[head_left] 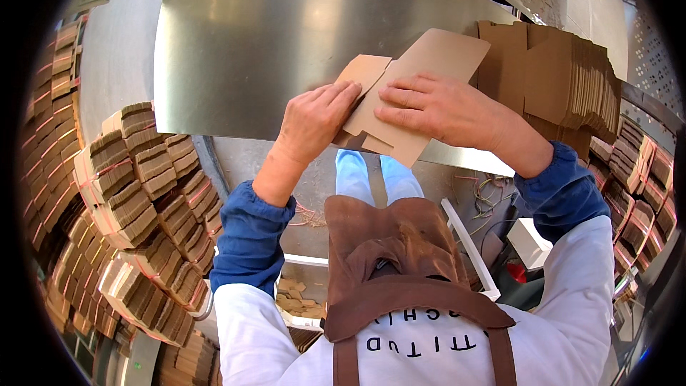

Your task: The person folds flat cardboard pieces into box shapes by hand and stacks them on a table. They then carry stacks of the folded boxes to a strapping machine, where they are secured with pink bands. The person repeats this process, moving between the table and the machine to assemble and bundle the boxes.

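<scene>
A folded brown cardboard box blank lies over the near edge of the metal table, tilted, with a notched edge and slots towards me. A smaller flap of it shows at its upper left. My left hand grips the blank's left side, fingertips bent over the edge and thumb hidden. My right hand lies palm down across the large panel, fingers stretched out flat. A stack of flat cardboard blanks stands on the table to the right of my right hand.
Bundles of cardboard pieces tied with bands are piled at the left; more bundles stand at the right. Below the table are a white-framed bin with cardboard scraps, loose cords and a white box.
</scene>
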Motion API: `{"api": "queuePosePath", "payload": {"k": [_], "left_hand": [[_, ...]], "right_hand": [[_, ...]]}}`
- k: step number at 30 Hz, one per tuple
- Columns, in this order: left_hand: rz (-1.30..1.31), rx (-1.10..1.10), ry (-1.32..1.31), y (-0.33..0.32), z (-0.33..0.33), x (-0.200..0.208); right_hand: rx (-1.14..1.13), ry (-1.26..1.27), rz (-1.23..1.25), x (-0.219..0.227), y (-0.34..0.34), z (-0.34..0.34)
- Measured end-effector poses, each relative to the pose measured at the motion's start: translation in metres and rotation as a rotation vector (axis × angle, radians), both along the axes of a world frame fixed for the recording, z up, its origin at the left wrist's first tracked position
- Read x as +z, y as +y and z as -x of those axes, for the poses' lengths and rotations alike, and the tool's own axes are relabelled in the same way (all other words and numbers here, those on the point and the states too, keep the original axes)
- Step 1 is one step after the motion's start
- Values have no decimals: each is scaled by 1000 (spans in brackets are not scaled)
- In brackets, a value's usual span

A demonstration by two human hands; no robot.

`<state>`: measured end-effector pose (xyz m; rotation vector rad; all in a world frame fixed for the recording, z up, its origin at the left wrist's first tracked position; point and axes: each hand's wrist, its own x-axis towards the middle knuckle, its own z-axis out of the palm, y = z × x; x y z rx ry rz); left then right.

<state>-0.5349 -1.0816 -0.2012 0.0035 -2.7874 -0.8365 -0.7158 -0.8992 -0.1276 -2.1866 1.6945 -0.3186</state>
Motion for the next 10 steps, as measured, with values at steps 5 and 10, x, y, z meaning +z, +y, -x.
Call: {"api": "queuePosePath", "payload": {"k": [5, 10], "left_hand": [[-79, 70, -21, 2, 1, 0], [-28, 35, -29, 3, 2, 1]], "right_hand": [[0, -9, -8, 4, -6, 3], [20, 31, -17, 3, -3, 3]]}}
